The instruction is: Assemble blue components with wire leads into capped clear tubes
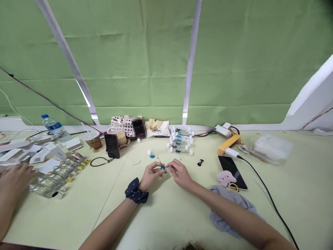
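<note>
Green sheeting (pixel 166 62) stands behind the pale table (pixel 182 215), whose far edge meets it. Near the middle, the person's left hand (pixel 150 176) pinches a small blue piece (pixel 162 167), with a thin rod (pixel 159 159) slanting up there. Fingertips drawn narrow, the right hand (pixel 180 173) is just beside it; I can't tell whether it grips anything. Open tabletop spreads on the near side of both hands; white-capped tubes (pixel 179 138) bound the far side. Rightward, a grey cloth (pixel 221 222) and flat phone (pixel 231 165) narrow the room; well leftward, a co-worker's hand (pixel 18 177) rests near clear bottles (pixel 58 175).
</note>
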Tool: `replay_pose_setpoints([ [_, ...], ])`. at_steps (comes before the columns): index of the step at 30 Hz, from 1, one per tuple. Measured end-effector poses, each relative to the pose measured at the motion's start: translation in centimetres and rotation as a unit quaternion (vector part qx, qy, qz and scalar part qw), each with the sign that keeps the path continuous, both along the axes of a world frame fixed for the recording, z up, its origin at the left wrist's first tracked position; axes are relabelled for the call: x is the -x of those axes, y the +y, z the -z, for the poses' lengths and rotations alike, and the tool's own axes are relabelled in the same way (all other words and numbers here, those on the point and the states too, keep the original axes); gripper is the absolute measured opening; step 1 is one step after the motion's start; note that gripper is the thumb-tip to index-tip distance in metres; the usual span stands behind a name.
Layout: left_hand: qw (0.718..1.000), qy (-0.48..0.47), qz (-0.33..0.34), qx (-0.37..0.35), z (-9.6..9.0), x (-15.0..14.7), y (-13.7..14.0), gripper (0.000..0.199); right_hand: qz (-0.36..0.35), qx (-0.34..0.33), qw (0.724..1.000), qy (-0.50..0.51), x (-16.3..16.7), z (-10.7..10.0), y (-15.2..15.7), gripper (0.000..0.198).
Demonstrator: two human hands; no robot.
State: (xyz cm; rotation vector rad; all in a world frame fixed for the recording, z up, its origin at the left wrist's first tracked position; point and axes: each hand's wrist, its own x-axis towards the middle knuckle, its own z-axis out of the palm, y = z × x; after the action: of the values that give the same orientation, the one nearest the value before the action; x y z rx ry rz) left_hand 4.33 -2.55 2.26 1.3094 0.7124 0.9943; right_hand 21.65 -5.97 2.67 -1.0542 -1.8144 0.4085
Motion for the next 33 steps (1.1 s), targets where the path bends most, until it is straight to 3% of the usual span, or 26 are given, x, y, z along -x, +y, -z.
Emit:
replay_pose_setpoints([
  [6,0.998,0.012,-0.068,-0.014,0.6,-1.7,2.5,0.032,0.037,0.021,0.999,0.025,0.5,0.5,3.2,0.018],
  [13,0.994,-0.001,-0.109,-0.018,1.8,-3.1,3.8,0.032,0.051,0.046,0.997,0.034,-0.1,1.5,4.6,0.018],
  [19,0.994,0.012,-0.111,-0.005,2.4,-3.1,3.9,0.033,0.033,0.028,0.999,0.012,-0.4,2.7,4.9,0.019],
  [25,0.997,-0.007,-0.073,0.033,2.5,-2.9,4.0,0.033,0.05,0.027,0.998,0.006,-0.7,2.7,5.3,0.02],
  [33,0.996,-0.01,-0.088,0.034,2.3,-3.1,4.0,0.029,0.058,0.026,0.998,-0.018,-1.1,2.4,5.3,0.02],
])
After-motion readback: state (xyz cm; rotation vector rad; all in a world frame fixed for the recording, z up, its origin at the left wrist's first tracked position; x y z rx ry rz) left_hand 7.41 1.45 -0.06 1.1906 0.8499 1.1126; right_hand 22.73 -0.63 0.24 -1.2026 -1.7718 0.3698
